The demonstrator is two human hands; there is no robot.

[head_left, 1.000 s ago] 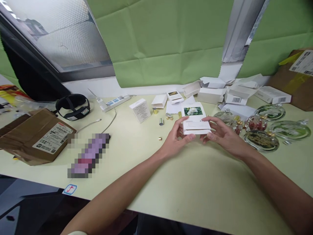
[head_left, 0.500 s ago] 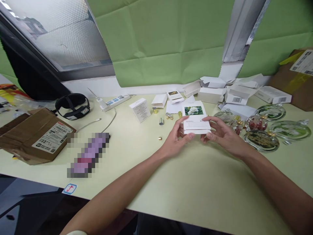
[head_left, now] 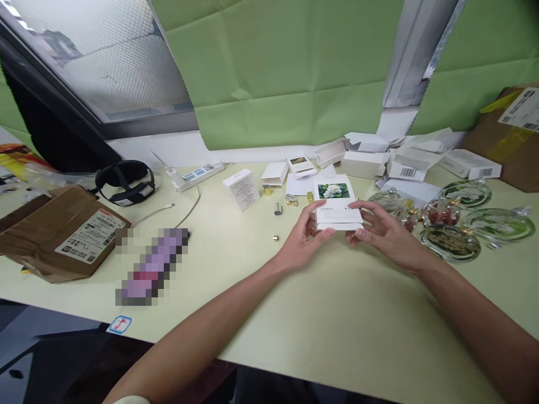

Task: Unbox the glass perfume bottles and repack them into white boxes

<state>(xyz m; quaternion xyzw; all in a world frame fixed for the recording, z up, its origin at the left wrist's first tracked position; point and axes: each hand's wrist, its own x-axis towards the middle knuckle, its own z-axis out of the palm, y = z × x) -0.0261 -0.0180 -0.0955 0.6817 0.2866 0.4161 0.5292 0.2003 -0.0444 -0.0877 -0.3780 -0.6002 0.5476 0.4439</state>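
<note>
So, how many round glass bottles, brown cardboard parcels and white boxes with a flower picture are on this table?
Round glass bottles: 5
Brown cardboard parcels: 2
White box with flower picture: 1
Total: 8

Near edge: we find bare table [head_left: 337,325], open passage.
Between left hand [head_left: 301,244] and right hand [head_left: 385,235]: flower box [head_left: 337,212] fills the gap.
Right: glass bottles [head_left: 452,240] crowd close.
Behind: white boxes [head_left: 364,164] and small caps [head_left: 277,209] stand in our way.

Soft daylight, edges warped, sharp.
</note>
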